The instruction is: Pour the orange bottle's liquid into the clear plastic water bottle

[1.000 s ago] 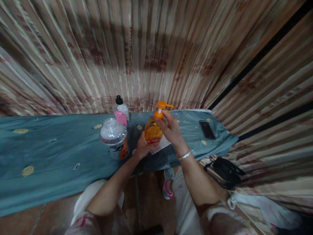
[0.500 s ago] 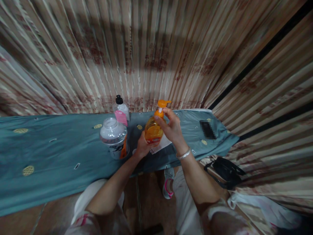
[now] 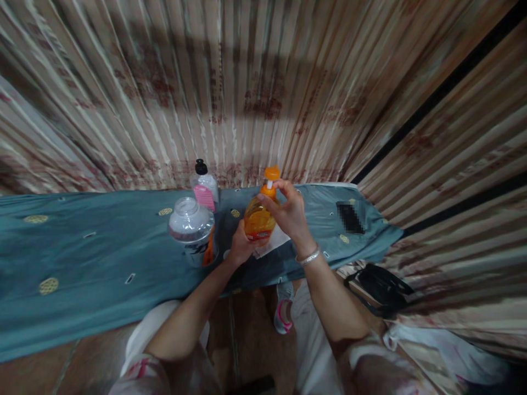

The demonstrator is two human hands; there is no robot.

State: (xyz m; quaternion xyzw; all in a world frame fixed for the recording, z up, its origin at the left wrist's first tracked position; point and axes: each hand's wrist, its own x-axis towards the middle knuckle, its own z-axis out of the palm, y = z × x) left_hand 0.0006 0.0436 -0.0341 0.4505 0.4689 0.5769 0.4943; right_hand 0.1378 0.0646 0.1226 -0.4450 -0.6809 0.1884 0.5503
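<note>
Rounded clear-plastic bottle of amber liquid (image 3: 259, 219) between the fingers, left hand (image 3: 242, 246) cupping its lower part, right hand (image 3: 291, 215) pinching the orange plastic collar (image 3: 268, 191); both grips set, pump (image 3: 272, 173) raised, not detached.

1. Honestly can't read a single word anywhere here.
2. Orange pump bottle (image 3: 259, 218): red label (image 3: 258, 236) low on the front with a pale little mark on it, way too small to make out.
3. Big clear jar (image 3: 188, 222): chunky dark marks on the side, maybe lettering, next to an orange panel (image 3: 209, 248). Too blurry, sorry.
4. Black-capped bottle (image 3: 211, 186): pink label (image 3: 204, 198) with what look like lines of tiny print, can't read those either.
</note>
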